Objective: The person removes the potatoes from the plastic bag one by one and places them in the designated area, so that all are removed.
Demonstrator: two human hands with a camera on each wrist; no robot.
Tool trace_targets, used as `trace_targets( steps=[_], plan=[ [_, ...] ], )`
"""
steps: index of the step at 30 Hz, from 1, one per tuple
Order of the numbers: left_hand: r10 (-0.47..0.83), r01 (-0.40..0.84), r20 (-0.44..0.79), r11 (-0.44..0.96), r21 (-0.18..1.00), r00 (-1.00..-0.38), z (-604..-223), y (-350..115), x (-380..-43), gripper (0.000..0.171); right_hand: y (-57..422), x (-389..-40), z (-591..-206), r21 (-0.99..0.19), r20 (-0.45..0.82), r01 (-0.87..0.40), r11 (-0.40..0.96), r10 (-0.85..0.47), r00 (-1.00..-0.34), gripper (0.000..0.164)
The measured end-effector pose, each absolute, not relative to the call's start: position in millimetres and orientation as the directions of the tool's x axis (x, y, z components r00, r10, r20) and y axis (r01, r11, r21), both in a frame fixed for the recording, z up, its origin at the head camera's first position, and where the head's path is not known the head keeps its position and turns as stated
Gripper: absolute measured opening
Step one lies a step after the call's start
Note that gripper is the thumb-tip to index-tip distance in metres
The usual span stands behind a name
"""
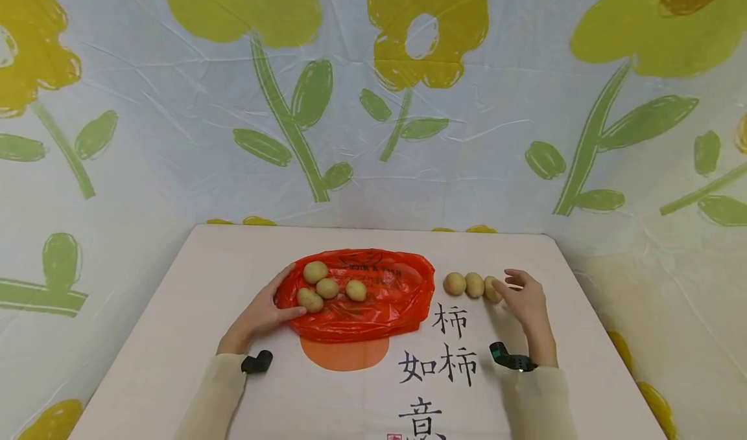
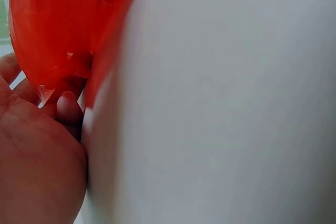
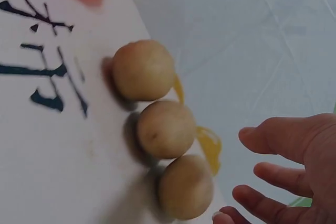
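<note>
A red plastic bag (image 1: 385, 301) is spread out at the table's middle, with several small potatoes (image 1: 327, 288) lying at its left part. My left hand (image 1: 265, 307) holds the bag's left edge, thumb at the near side and fingers at the far side. In the left wrist view, fingers (image 2: 68, 109) curl around the red plastic. Three more potatoes (image 3: 165, 129) sit in a row to the right of the bag. Beside the rightmost potato (image 3: 186, 188) is my right hand (image 1: 525, 301), its fingers spread and nothing held in them.
The pale table (image 1: 169, 362) bears black brush characters (image 1: 449, 323) and an orange printed shape (image 1: 344, 354) just in front of the bag. A flower-patterned cloth (image 1: 467, 148) hangs behind the table's far edge. Each wrist wears a black camera band (image 1: 513, 359).
</note>
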State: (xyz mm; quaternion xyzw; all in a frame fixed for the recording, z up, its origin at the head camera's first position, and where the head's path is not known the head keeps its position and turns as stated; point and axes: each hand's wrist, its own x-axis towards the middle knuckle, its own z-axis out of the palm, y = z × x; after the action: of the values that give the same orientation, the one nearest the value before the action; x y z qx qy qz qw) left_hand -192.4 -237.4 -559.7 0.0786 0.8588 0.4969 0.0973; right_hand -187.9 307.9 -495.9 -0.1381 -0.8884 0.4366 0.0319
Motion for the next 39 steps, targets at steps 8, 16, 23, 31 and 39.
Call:
trace_targets(
  steps=[8,16,23,31,39],
  plan=[
    [0.241,0.046,-0.083,0.486,0.873,-0.967,-561,-239,-193,0.106,287,-195,-459,-0.794,0.11,0.077,0.603,0.267,-0.957,0.053],
    [0.243,0.041,-0.087,0.476,0.878,-0.966,-559,-240,-191,0.105,240,-205,-430,-0.777,0.179,-0.066,0.626,0.119,-0.977,0.05],
    [0.24,0.035,-0.091,0.474,0.88,-0.966,-557,-240,-191,0.106,195,-211,-423,-0.798,0.176,-0.159,0.581,-0.028,-0.984,0.048],
    [0.248,0.033,-0.094,0.464,0.885,-0.964,-558,-239,-193,0.105,165,-214,-417,-0.852,0.14,-0.191,0.488,-0.139,-0.98,0.047],
    [0.249,0.019,-0.11,0.464,0.886,-0.962,-556,-240,-192,0.104,140,-219,-410,-0.838,0.096,-0.217,0.501,-0.257,-0.962,0.046]
  ],
)
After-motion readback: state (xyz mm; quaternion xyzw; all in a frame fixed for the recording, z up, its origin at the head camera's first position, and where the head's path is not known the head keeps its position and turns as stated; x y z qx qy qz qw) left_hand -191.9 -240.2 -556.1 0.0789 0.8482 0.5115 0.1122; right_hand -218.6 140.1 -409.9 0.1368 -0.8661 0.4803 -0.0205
